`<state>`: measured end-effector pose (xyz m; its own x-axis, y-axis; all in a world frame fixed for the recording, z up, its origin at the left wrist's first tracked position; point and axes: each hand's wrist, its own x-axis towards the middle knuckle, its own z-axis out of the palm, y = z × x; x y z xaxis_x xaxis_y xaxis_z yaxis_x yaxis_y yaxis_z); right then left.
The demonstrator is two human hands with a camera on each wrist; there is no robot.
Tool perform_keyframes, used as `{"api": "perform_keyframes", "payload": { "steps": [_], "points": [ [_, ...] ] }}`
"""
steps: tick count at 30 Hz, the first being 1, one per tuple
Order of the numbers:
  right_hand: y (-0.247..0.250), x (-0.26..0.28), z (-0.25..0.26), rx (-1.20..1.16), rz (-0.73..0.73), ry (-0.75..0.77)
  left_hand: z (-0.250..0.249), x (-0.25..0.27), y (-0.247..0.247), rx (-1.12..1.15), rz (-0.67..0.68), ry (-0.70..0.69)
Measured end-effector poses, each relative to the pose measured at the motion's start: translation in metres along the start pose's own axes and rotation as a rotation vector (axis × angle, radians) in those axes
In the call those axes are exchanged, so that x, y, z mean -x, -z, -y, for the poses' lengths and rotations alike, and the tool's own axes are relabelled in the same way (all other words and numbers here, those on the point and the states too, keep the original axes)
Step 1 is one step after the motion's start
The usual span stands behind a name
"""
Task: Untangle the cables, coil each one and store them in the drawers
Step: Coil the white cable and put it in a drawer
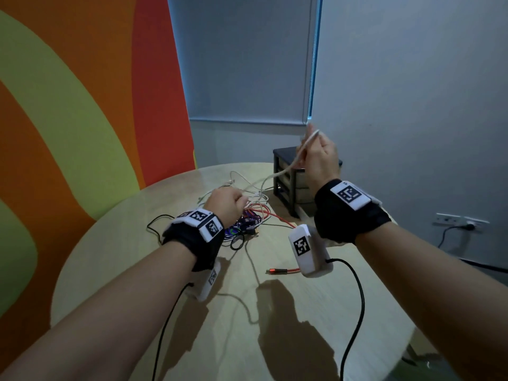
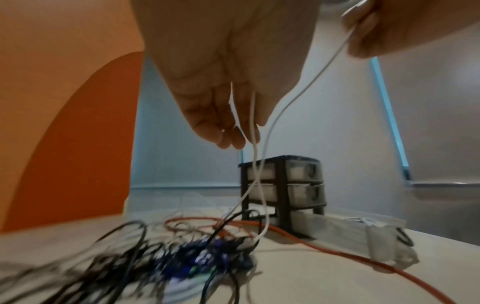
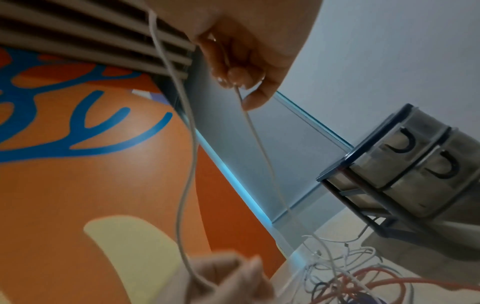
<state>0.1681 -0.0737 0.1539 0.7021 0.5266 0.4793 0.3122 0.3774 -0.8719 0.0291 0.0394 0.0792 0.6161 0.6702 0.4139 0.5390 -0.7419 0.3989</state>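
While the right hand point(image 1: 320, 158) is raised above the far side of the round wooden table point(image 1: 275, 325), its fingers point(image 3: 233, 76) are curled in tight and its thumb pinches a thin white cable point(image 1: 291, 166) against them, with one strand leaving the fingertips and another passing up behind the palm. From that grip the white cable slopes down and to the left toward the left hand point(image 1: 225, 202), which sits lower, just above the cable tangle point(image 1: 247, 218). In the left wrist view its fingers point(image 2: 221, 123) are bent close together around white strands that hang down between them into the heap, so this hand too has hold of the white cable; how tightly it grips cannot be told. Under both hands the tangle lies on the tabletop, a knot of white, red, black and purple leads. A red cable point(image 1: 283, 270) with a metal plug at its end trails out of the heap toward the near edge, and a black lead point(image 1: 156, 224) loops out to the left. Behind the tangle, at the table's far right, stands a small black-framed drawer unit point(image 1: 288, 185) with translucent drawers; its two upper drawers are pushed in and its bottom drawer point(image 2: 363, 232) is pulled out.
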Motion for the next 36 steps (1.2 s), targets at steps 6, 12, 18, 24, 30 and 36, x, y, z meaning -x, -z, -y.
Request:
{"api": "perform_keyframes", "payload": {
  "steps": [6,12,18,24,30,36],
  "points": [
    [0.014,-0.004,-0.012,0.092,-0.042,0.0,0.02,-0.002,0.007,0.213,-0.081,0.165],
    [0.02,-0.001,-0.023,0.658,0.25,-0.343,-0.004,-0.025,0.041,0.408,-0.385,0.12],
    [0.035,0.004,-0.03,1.004,0.789,-0.401,-0.016,-0.025,0.043,0.315,-0.259,0.029],
    [0.057,-0.022,-0.043,0.753,0.113,-0.133,-0.007,-0.012,0.025,0.147,0.119,-0.021],
    [0.044,-0.018,-0.023,0.088,-0.075,-0.109,-0.004,-0.009,0.012,-0.021,0.247,-0.037],
    [0.015,0.017,-0.028,0.351,0.412,-0.464,-0.015,-0.001,0.0,-0.128,0.251,-0.24]
  ]
}}
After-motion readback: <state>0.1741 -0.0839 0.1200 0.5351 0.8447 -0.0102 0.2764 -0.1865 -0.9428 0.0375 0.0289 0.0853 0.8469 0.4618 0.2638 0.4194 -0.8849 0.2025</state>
